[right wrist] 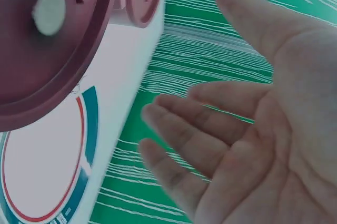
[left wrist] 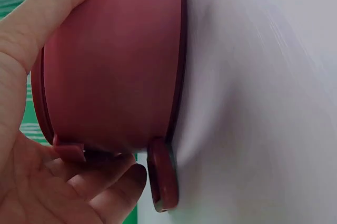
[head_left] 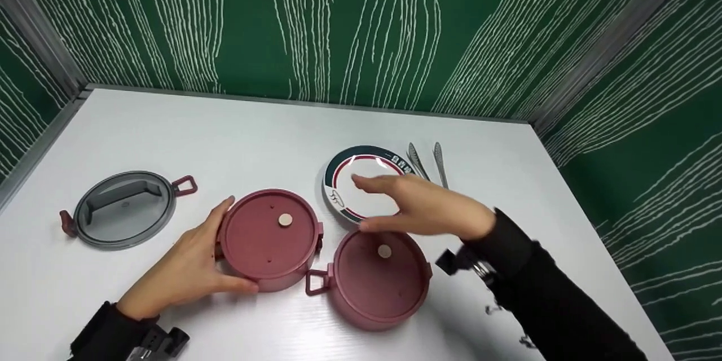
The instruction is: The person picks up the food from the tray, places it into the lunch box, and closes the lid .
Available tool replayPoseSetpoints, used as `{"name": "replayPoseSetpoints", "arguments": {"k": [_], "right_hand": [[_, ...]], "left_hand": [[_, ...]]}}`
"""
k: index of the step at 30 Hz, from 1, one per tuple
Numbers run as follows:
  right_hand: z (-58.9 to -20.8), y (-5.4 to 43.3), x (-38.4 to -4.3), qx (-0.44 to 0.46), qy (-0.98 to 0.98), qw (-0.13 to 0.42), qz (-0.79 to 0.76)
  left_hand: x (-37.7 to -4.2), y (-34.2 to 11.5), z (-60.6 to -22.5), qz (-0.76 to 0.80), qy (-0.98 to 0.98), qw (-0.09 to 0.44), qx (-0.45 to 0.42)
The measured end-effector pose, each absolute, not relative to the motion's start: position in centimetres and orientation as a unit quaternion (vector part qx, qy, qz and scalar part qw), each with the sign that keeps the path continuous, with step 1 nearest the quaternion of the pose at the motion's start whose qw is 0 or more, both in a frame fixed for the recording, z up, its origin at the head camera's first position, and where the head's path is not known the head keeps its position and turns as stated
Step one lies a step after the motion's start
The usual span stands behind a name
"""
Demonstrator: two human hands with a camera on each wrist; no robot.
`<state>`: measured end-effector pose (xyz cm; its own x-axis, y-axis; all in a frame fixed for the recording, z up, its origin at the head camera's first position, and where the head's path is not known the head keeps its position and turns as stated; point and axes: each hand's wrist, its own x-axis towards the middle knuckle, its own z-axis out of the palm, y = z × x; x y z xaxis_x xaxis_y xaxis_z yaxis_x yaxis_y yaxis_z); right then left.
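My left hand (head_left: 189,262) holds a round red lidded container (head_left: 265,242) from its left side, thumb at the near side and fingers round the far side. In the left wrist view, the thumb lies along the wall of that container (left wrist: 116,60), and other fingers sit by its latch and loop handle (left wrist: 164,176). A second red lidded container (head_left: 378,287), also with a white round button on top, stands to the right. Over its far rim and the plate (head_left: 361,192), my right hand (head_left: 420,206) hovers with fingers extended and thumb spread. The right wrist view shows that palm (right wrist: 247,161) holding nothing.
A grey see-through lid (head_left: 125,211) with red side handles lies at the left. Behind the plate's right edge are two pieces of metal cutlery (head_left: 440,163), partly hidden by my right hand. Green, white-streaked walls (head_left: 254,28) border the white table (head_left: 225,130).
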<state>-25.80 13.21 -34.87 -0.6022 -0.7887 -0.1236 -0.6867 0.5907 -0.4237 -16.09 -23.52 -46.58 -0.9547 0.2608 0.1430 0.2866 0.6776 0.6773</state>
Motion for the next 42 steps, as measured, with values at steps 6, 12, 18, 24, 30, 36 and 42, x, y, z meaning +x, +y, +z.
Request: {"name": "replayPoseSetpoints", "arguments": {"k": [6, 12, 18, 24, 30, 36, 42], "right_hand": [[-37.1, 9.6, -27.7, -0.434, 0.869, 0.185, -0.151], [-38.6, 6.8, -27.8, -0.454, 0.858, 0.215, -0.111], [-39.8, 5.6, -27.6, -0.466, 0.847, 0.238, -0.097], [-40.4, 5.6, -27.7, -0.48, 0.836, 0.232, -0.133], [-40.4, 6.2, -28.1, -0.488, 0.828, 0.22, -0.167], [-39.4, 7.0, -28.5, -0.497, 0.822, 0.178, -0.213], [-38.1, 8.4, -27.9, -0.511, 0.803, 0.133, -0.277]], "left_hand": [[-16.3, -23.9, -46.7, -0.412, -0.9, 0.001, -0.145], [-16.4, -24.0, -46.8, -0.434, -0.889, -0.005, -0.143], [-16.6, -24.2, -46.7, -0.447, -0.883, -0.022, -0.138], [-16.6, -24.3, -46.9, -0.458, -0.88, -0.023, -0.128], [-16.8, -24.3, -46.3, -0.454, -0.882, -0.013, -0.126], [-17.0, -24.3, -44.2, -0.455, -0.882, 0.014, -0.125], [-16.7, -23.5, -41.8, -0.465, -0.874, 0.042, -0.134]]}}
